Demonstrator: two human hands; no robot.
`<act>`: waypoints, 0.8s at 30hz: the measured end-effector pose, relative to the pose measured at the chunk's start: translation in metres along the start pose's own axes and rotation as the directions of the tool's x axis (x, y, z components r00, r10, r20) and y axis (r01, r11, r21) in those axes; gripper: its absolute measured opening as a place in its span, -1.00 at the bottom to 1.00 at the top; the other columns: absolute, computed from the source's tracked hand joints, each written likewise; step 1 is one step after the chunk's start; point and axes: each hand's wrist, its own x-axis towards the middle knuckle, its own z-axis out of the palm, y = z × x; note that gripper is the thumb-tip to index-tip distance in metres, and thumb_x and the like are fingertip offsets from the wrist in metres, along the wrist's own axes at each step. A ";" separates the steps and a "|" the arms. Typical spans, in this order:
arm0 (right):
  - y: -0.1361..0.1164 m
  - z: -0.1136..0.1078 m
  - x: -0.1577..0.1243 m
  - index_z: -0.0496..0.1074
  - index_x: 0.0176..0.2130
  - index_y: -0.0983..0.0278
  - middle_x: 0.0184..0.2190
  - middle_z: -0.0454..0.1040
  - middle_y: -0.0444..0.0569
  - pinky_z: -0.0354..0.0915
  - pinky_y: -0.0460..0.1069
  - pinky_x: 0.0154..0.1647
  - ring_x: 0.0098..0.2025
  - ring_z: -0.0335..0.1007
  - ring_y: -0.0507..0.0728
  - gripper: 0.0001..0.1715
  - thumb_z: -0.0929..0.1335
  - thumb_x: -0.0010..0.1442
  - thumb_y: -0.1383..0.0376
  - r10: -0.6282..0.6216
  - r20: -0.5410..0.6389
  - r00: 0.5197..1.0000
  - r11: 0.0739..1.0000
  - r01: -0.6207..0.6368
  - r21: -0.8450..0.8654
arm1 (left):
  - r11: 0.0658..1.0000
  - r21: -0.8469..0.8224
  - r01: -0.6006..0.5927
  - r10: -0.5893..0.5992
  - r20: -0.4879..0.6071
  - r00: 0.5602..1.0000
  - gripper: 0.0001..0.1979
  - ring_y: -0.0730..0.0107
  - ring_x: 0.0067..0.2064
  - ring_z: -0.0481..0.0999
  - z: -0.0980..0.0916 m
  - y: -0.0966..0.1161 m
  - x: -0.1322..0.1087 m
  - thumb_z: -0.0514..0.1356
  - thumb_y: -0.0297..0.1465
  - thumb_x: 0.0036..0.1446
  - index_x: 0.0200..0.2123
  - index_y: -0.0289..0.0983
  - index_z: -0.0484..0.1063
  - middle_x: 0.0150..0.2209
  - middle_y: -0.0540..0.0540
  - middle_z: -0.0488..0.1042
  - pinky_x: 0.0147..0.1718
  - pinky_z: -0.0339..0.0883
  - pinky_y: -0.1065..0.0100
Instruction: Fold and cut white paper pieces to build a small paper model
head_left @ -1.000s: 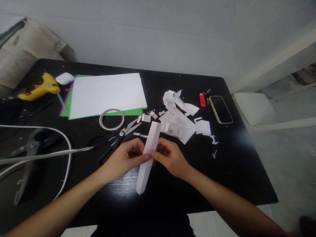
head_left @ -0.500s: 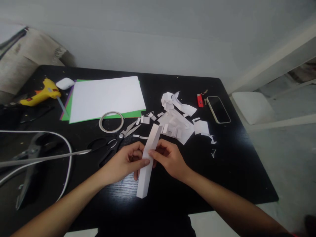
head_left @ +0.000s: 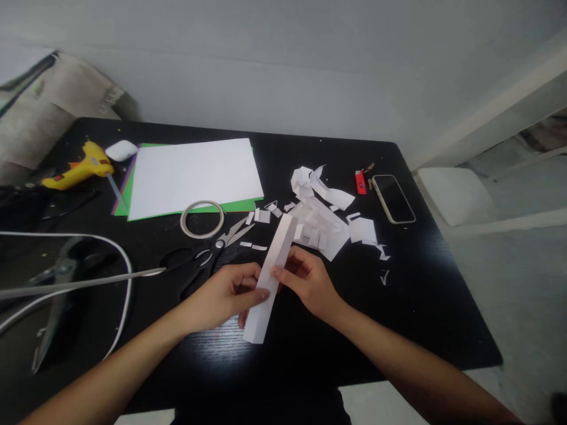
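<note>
Between my two hands is a long folded white paper strip (head_left: 267, 283), creased lengthwise and tilted with its far end to the right. My left hand (head_left: 234, 295) grips its left edge, thumb on top and fingers partly hidden beneath. On the right edge, a bit farther up, my right hand (head_left: 308, 280) pinches it with the thumb over the surface; the other fingers curl behind. Scissors (head_left: 217, 248) with black handles lie partly open beyond my left hand. Past my right hand, small folded paper pieces (head_left: 314, 230) rest on a white paper piece.
White sheets (head_left: 195, 177) lie over coloured ones at the back, beside a tape roll (head_left: 202, 219). A yellow glue gun (head_left: 84, 168) and a white cable (head_left: 126, 265) are on the left. A red lighter (head_left: 360, 182) and a phone (head_left: 393, 199) lie right on the black table (head_left: 420, 319).
The paper strip has shifted slightly away from me, its far end moving up and right. Both hands keep their hold on it. The whole view has moved a little.
</note>
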 end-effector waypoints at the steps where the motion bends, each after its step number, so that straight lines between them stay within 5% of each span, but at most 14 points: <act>1: 0.000 -0.001 0.000 0.54 -0.30 0.19 -0.34 0.58 -0.10 0.49 0.05 -0.30 -0.31 0.51 0.13 -0.66 0.61 0.07 0.08 0.009 0.019 1.000 1.000 -0.009 -0.005 | 1.000 -0.003 -0.004 0.004 -0.011 1.000 -0.77 0.49 -0.58 0.41 0.000 -0.001 0.000 0.27 -0.20 0.30 -0.22 -0.25 0.43 -0.49 0.09 0.43 -0.57 0.36 0.43; 8: 0.004 -0.002 0.000 0.57 -0.25 0.21 -0.32 0.58 -0.08 0.47 0.06 -0.25 -0.29 0.50 0.14 -0.70 0.58 0.12 0.10 0.028 0.049 0.998 0.998 -0.025 -0.057 | 0.997 0.035 -0.075 0.079 -0.113 0.990 -0.73 0.47 -0.45 0.40 0.003 -0.004 0.001 0.31 -0.17 0.28 -0.27 -0.26 0.43 -0.45 0.06 0.40 -0.47 0.26 0.45; 14: 0.004 -0.003 0.001 0.57 -0.22 0.18 -0.27 0.61 -0.08 0.48 0.11 -0.10 -0.19 0.54 0.18 -0.73 0.58 0.10 0.16 -0.026 -0.003 1.000 0.998 0.026 -0.053 | 1.000 0.007 -0.029 0.029 -0.103 0.994 -0.74 0.54 -0.51 0.25 0.004 -0.007 0.002 0.32 -0.20 0.28 -0.29 -0.24 0.37 -0.50 0.13 0.34 -0.51 0.10 0.47; 20: -0.006 -0.012 0.004 0.61 -0.28 0.15 -0.31 0.63 -0.09 0.50 0.10 -0.16 -0.23 0.55 0.19 -0.85 0.57 0.16 0.17 -0.217 -0.246 0.945 0.958 0.157 -0.242 | 0.999 0.008 0.037 -0.037 0.008 0.999 -0.77 0.57 -0.53 0.20 0.004 -0.007 -0.002 0.32 -0.26 0.27 -0.27 -0.23 0.35 -0.51 0.15 0.36 -0.52 0.03 0.47; 24: -0.004 -0.015 0.002 0.66 -0.24 0.09 -0.23 0.65 -0.07 0.51 0.06 -0.20 -0.17 0.59 0.19 -0.97 0.54 0.25 0.23 -0.419 -0.207 0.884 0.856 0.308 -0.416 | 0.999 -0.005 0.053 -0.053 0.059 0.997 -0.79 0.57 -0.54 0.24 0.003 -0.004 -0.003 0.31 -0.26 0.29 -0.16 -0.22 0.37 -0.47 0.14 0.43 -0.53 0.06 0.48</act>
